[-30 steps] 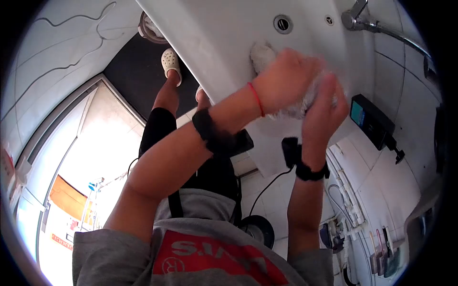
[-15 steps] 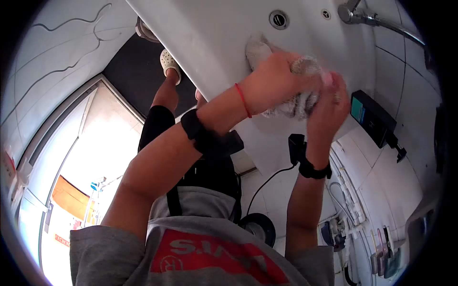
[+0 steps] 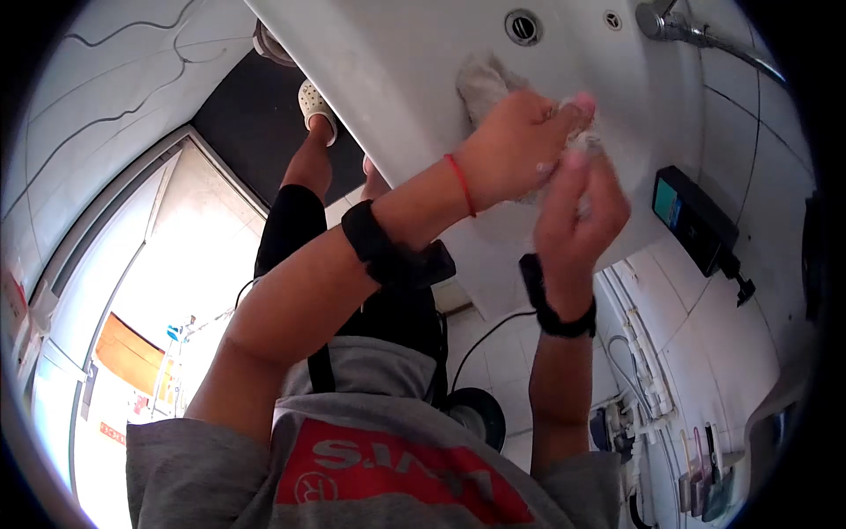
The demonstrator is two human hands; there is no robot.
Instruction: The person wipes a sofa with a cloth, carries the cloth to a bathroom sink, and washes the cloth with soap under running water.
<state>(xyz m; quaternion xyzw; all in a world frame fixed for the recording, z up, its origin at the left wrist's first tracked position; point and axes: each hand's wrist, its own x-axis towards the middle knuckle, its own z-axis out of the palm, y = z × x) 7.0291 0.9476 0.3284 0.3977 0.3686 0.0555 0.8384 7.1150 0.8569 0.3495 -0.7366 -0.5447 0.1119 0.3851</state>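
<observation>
My left hand (image 3: 511,145), with a red string and a black strap on its arm, is closed on a wet greyish-white cloth (image 3: 480,85). My right hand (image 3: 583,207), a black strap round its wrist, is pinched on the same cloth close to the left fingertips. A bunched bit of cloth shows between the fingers; the hands hide much of the rest. One part of the cloth lies on the white basin (image 3: 388,75) beyond my left hand.
A drain (image 3: 523,28) and a small overflow hole (image 3: 612,19) are in the basin. The metal tap (image 3: 674,26) is at upper right. A black device with a screen (image 3: 696,220) stands beside the basin. Pipes (image 3: 648,375) run below right; a dark mat (image 3: 247,123) is at upper left.
Both hands have shifted against each other on the cloth, the right one turning inward and left. Less cloth shows between and below them than half a second ago.
</observation>
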